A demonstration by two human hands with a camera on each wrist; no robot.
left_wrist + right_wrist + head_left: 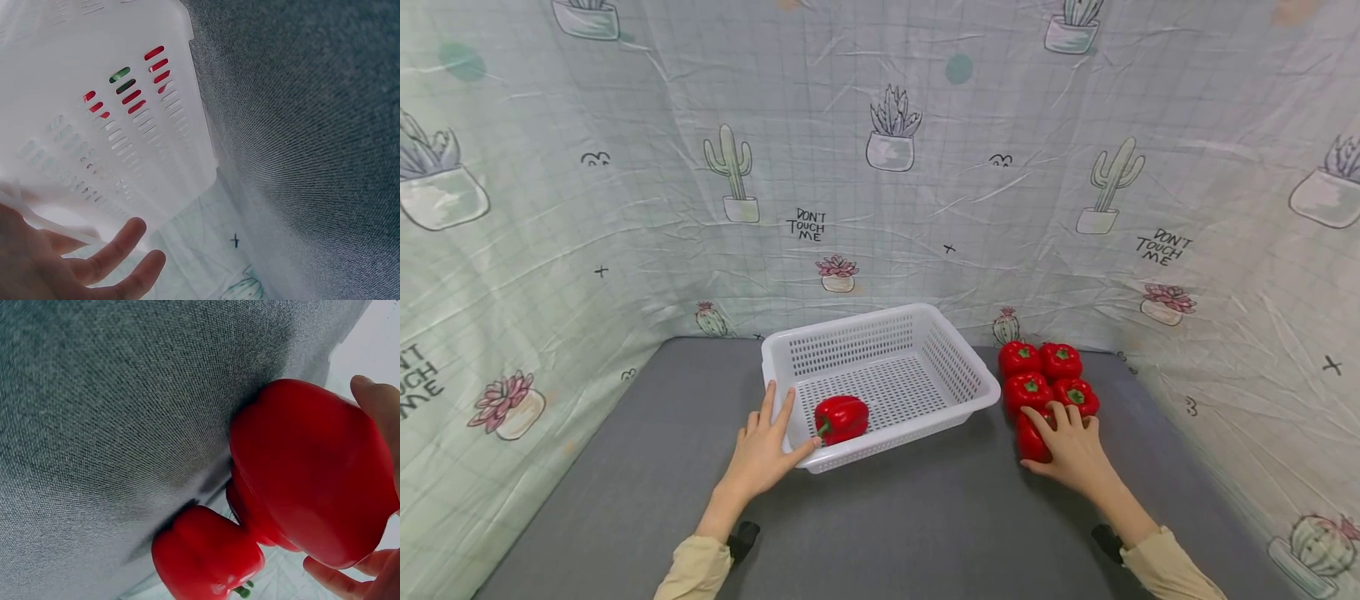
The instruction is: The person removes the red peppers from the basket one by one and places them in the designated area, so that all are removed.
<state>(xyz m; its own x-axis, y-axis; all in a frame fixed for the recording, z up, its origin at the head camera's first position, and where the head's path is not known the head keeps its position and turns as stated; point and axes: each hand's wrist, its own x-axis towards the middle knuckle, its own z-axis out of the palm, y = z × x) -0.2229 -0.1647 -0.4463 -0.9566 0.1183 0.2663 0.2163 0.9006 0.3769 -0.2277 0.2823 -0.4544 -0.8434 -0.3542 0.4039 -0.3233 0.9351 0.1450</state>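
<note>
A white plastic basket (880, 450) with slotted walls stands on the grey table, and one red bell pepper (842, 417) lies on its side inside, near the front left corner. My left hand (763, 450) rests on the basket's left rim with fingers spread and fairly straight, thumb along the front corner. In the left wrist view, two of its fingers (115, 250) extend outside the basket wall. To the right of the basket, my right hand (1071, 446) grips the nearest red bell pepper (312, 469), thumb on one side and fingers on the other. Its underside is partly hidden.
Several more red bell peppers (1028, 390) stand close together behind the right hand, green stems up, beside the basket's right end. A grey cloth surface (925, 533) spreads in front. A cactus-print curtain (820, 183) encloses the back and sides.
</note>
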